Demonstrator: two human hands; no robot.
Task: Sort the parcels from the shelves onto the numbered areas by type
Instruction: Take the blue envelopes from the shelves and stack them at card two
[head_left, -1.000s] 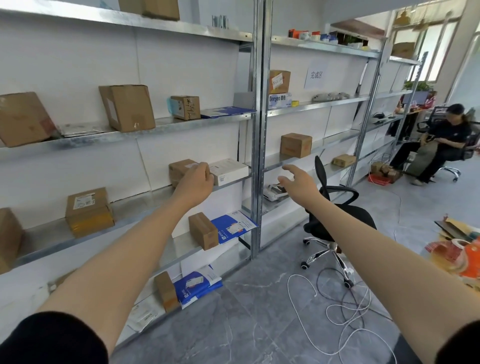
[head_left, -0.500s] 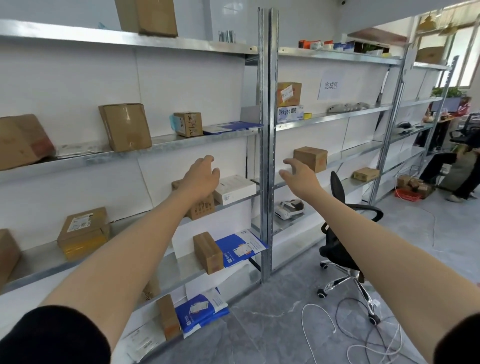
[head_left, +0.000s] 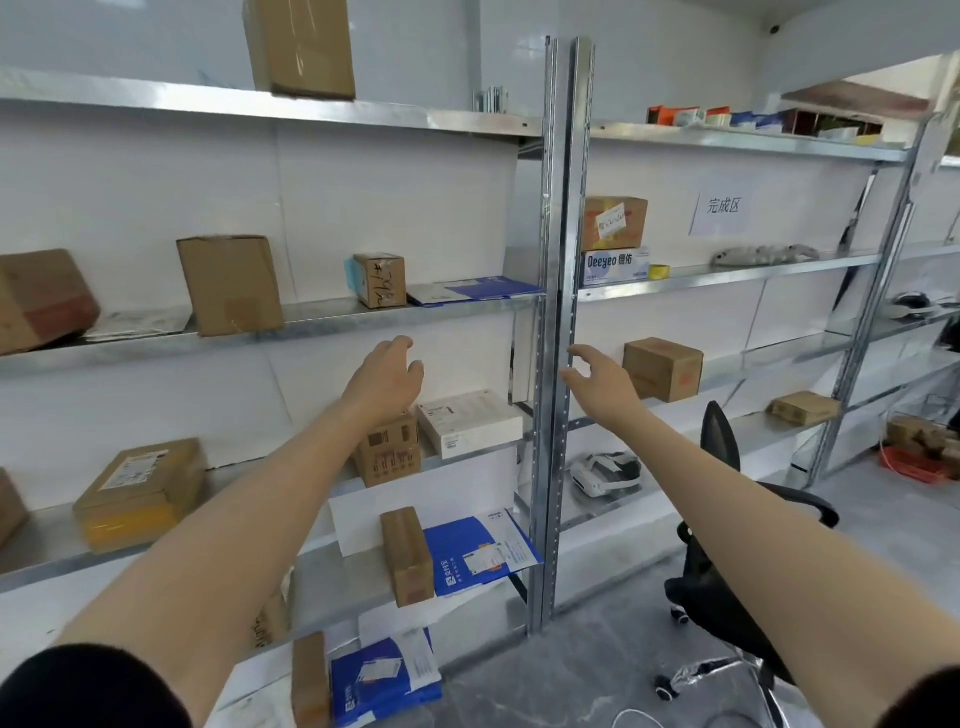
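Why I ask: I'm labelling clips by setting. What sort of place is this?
Probably a parcel sorting room: metal shelves hold cardboard boxes and blue envelopes, and a paper sign labels one bay.

You face tall metal shelves (head_left: 581, 156). On the middle board stand a brown box (head_left: 230, 283) and a small box with writing (head_left: 381, 280), with a flat blue envelope (head_left: 475, 290) beside it. One board lower lies a white box (head_left: 470, 422).
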